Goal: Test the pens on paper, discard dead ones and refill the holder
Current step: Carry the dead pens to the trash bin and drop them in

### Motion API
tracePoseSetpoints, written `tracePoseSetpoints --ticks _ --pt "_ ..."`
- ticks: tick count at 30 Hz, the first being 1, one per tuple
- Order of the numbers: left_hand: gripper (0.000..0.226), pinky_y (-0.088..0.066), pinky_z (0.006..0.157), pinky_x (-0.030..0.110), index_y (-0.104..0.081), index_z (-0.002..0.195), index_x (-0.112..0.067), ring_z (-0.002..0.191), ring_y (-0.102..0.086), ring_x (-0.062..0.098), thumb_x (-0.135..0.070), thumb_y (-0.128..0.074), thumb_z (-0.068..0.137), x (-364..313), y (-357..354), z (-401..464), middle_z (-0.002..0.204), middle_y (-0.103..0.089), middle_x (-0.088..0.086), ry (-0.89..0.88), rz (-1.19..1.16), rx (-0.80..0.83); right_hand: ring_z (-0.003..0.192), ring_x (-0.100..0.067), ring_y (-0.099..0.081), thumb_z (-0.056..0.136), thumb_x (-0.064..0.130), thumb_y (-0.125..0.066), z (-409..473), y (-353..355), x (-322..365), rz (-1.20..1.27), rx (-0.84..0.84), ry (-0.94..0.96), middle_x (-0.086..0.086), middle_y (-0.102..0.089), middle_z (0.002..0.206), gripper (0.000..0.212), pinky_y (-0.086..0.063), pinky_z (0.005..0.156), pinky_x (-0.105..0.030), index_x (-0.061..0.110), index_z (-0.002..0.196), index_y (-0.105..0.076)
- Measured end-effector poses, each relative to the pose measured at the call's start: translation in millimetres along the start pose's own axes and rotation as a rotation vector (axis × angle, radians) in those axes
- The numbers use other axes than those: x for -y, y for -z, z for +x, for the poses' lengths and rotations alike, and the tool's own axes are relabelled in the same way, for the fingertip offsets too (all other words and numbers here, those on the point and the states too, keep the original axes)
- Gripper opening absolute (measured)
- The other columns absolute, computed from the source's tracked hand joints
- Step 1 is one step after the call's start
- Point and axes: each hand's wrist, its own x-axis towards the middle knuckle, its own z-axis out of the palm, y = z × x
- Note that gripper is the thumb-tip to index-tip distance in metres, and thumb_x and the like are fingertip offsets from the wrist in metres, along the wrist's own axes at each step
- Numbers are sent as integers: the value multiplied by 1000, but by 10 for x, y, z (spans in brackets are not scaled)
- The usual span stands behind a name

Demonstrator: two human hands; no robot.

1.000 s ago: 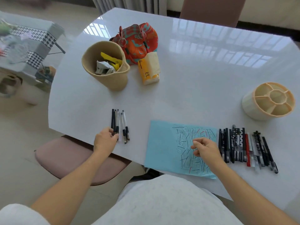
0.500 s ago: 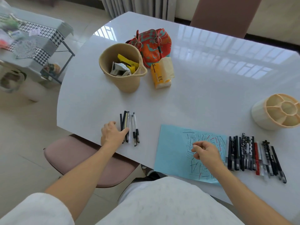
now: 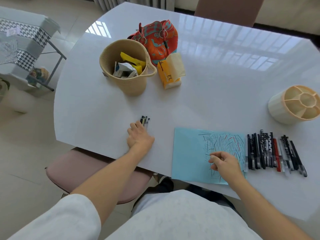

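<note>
A small bunch of pens (image 3: 145, 120) near the table's (image 3: 207, 94) front edge is gripped by the left hand (image 3: 139, 138); the right hand (image 3: 223, 163), loosely curled and holding nothing, is rested on the paper (image 3: 188, 153).

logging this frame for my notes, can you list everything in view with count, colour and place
table: one, glossy white, centre
basket: one, tan, far left, holds wrappers
bag: one, orange and teal, behind basket
tissue pack: one, yellow, right of basket
pen holder: one, cream, divided, right edge
paper: one sheet, light blue, scribbled, near edge
pen row: many, mostly black, one red, right of paper
small pen bunch: few, dark, left of paper
chair: one, pink, under table
left hand: on small pen bunch
right hand: fingers curled, over paper
</note>
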Motion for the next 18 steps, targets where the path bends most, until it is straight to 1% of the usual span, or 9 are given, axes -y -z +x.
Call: tracePoseSetpoints --ticks 3,6,8,10,11,13,15,17,18 --pt "58 -47 76 38 -31 125 -11 110 -47 29 -20 -62 77 6 -24 10 121 -41 10 -30 28 -9 71 -19 -73 95 18 -67 -70 -12 -68 3 1 -2 0 -78 85 8 -64 82 -45 22 98 -73" --pt "51 -48 76 39 -30 123 -11 110 -52 32 -13 -59 82 7 -19 1 120 -46 13 -44 86 -22 69 -20 -71 95 14 -66 -134 27 -121 -2 14 6 -4 -77 85 9 -63 82 -47 20 96 -73" --pt "45 -49 78 42 -30 123 -9 107 -56 35 -9 -54 84 13 3 16 118 -50 15 -47 89 -28 69 -20 -71 96 15 -66 -158 94 -146 -20 32 22 -3 -77 84 9 -63 82 -46 21 96 -73" --pt "36 -50 79 44 -33 118 -8 100 -60 38 -9 -49 86 31 52 16 114 -54 16 -50 35 -16 70 -19 -72 96 16 -66 -163 196 -165 -41 48 45 -1 -77 84 9 -63 80 -43 22 96 -73" --pt "30 -49 76 43 -35 114 -9 95 -60 38 -11 -48 86 38 86 -11 109 -56 16 -53 -11 4 70 -18 -72 96 17 -65 -159 252 -174 -49 58 57 -1 -77 84 9 -63 79 -41 22 96 -73" --pt "23 -47 71 39 -40 108 -10 86 -57 35 -20 -48 89 32 135 -157 101 -59 16 -72 -105 65 70 -15 -72 97 18 -64 -153 370 -201 -75 84 80 1 -77 85 9 -63 77 -37 22 98 -72" --pt "23 -45 68 36 -44 107 -12 83 -55 32 -27 -49 90 -4 147 -425 97 -59 13 -104 -189 114 67 -13 -71 97 17 -64 -151 468 -247 -89 114 104 0 -76 86 9 -62 74 -33 21 99 -72" --pt "25 -50 69 37 -47 110 -16 83 -59 30 -24 -50 87 -43 106 -777 96 -60 10 -132 -265 162 67 -13 -70 98 15 -63 -162 541 -318 -99 144 122 -2 -76 87 9 -62 72 -32 18 100 -71" --pt "25 -53 69 38 -47 111 -19 82 -63 29 -23 -50 86 -46 65 -970 96 -60 9 -145 -311 189 68 -15 -70 98 14 -63 -175 565 -361 -103 158 126 -3 -76 87 9 -62 73 -34 17 100 -71"
